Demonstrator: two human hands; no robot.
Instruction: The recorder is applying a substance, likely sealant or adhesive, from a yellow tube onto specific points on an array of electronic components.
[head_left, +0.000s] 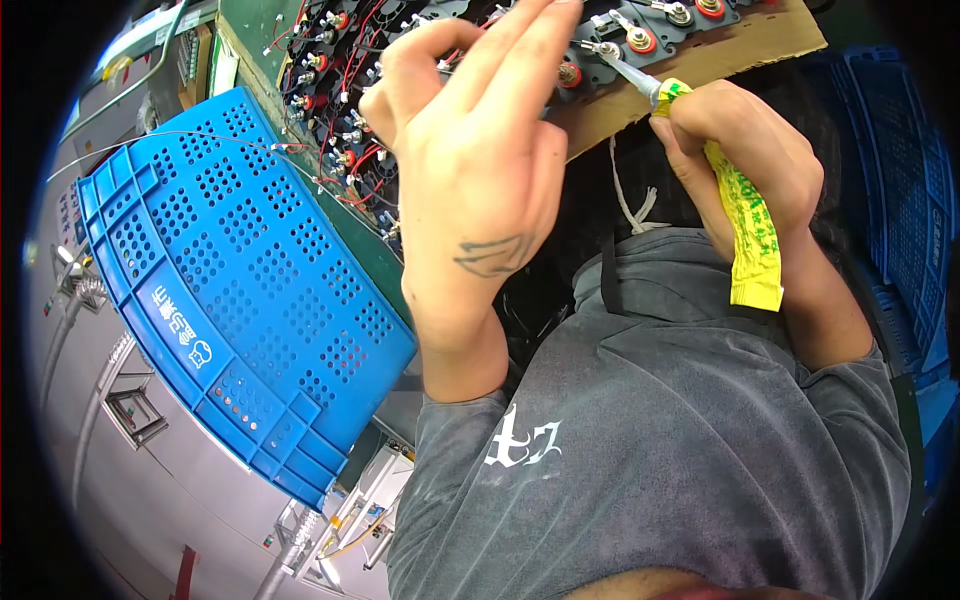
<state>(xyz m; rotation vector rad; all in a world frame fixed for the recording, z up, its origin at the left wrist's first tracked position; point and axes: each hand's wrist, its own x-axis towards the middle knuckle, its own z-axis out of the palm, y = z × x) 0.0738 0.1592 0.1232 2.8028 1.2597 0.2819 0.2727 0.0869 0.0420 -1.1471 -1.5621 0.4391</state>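
My right hand grips a crumpled yellow squeeze tube, whose flat end hangs below the fist. The tube's pale narrow nozzle points at a metal terminal on one of the black parts at the table's near edge. Raised above the black parts, my left hand shows its back. Two of its fingers stretch away from me and another is bent; the palm side is hidden. Red-ringed metal terminals sit along the nearest parts.
A blue perforated crate stands to the left of the table, and more blue crates are at the far right. Brown cardboard lies under the parts. Red and black wires with small white connectors spread across the left side.
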